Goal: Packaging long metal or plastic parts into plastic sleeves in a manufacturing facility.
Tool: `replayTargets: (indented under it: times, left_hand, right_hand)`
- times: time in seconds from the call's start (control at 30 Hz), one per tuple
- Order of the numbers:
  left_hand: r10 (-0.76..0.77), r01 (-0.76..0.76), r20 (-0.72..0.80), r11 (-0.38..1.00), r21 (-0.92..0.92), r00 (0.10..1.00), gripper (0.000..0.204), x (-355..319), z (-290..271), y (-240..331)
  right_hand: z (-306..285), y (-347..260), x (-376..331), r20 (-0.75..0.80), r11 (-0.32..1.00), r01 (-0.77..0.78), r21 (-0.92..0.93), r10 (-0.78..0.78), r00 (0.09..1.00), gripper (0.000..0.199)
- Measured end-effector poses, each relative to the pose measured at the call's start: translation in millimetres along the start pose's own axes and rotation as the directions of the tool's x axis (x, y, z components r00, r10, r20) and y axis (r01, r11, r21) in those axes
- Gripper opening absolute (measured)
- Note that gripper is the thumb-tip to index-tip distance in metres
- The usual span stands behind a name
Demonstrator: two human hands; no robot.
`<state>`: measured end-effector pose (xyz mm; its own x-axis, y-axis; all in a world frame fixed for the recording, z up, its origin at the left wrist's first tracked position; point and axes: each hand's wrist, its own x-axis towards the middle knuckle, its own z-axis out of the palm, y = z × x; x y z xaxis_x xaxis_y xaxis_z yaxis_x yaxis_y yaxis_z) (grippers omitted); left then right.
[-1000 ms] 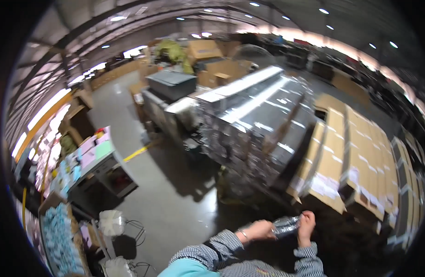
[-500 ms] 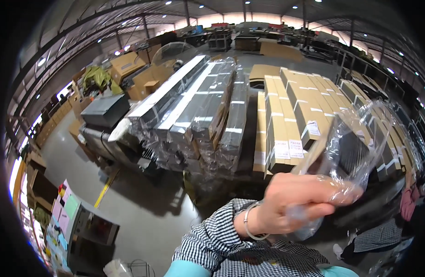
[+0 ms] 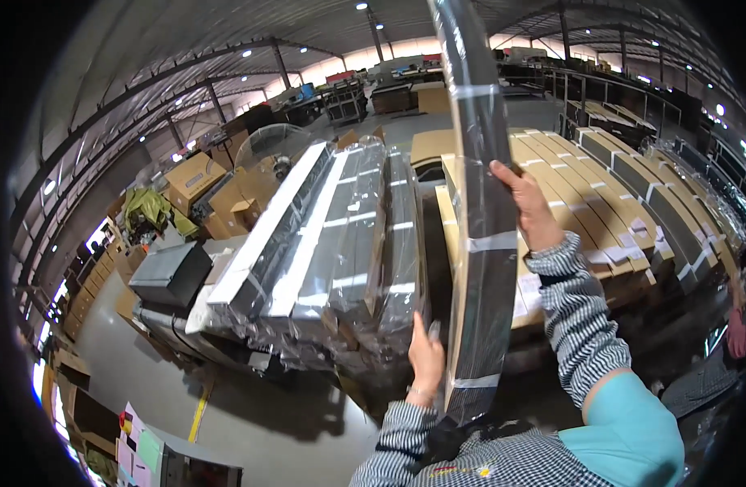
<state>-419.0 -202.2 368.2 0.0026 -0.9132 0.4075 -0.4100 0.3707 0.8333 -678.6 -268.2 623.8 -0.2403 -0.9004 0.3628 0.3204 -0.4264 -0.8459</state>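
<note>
A long, narrow box in clear plastic film (image 3: pixel 488 211) stands nearly upright in front of me, dark on its broad face and brown along its left edge. White bands cross it, and its top runs out of the head view. My right hand (image 3: pixel 528 207) grips its right side at mid-height, with the thumb over the dark face. My left hand (image 3: pixel 425 361) is just left of the box's lower part, apart from it, fingers stretched upward and holding nothing. Left of that hand lies a stack of plastic-wrapped dark and white long boxes (image 3: pixel 356 243).
Brown long boxes (image 3: pixel 580 187) with white bands and paper labels are stacked to the right. A dark grey case (image 3: pixel 171 272) and open cartons (image 3: pixel 196 180) stand at left. A machine with coloured papers (image 3: pixel 141 446) is at lower left. Another person's pink sleeve (image 3: pixel 737 334) shows far right.
The long wrapped box now rises upright in front of me. My left hand has left the bunched clear film and moved left; my right hand has come into view on the box.
</note>
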Motion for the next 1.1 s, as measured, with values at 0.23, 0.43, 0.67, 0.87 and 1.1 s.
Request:
replayTargets:
  times: [0.23, 0.43, 0.67, 0.87, 1.1]
  left_hand:
    - [0.013, 0.011, 0.078, 0.956, -0.294, 0.997, 0.058, -29, -40, -63]
    - [-0.058, 0.090, 0.483, 0.995, -0.043, 0.874, 0.038, -30, -47, 9]
    - [0.096, -0.067, 0.216, 0.988, -0.141, 0.972, 0.056, -11, -55, 29]
    - [-0.110, 0.152, 0.114, 0.860, -0.487, 0.987, 0.043, -54, -97, 47]
    - [-0.133, 0.123, 0.037, 0.718, -0.685, 0.990, 0.039, -95, -132, 91]
  right_hand:
    - [31, 181, 174, 0.083, 0.865, -0.429, 0.259, 0.423, 0.902, 0.032]
    - [33, 295, 184, -0.108, 0.758, -0.559, -0.335, 0.558, 0.822, 0.058]
    - [17, 221, 186, 0.333, 0.440, 0.347, -0.829, -0.111, 0.936, 0.051]
    - [-108, 52, 32, -0.157, 0.026, -0.155, -0.988, -0.103, 0.982, 0.043]
    - [-183, 125, -91, -0.185, -0.316, -0.239, -0.918, -0.190, 0.964, 0.066]
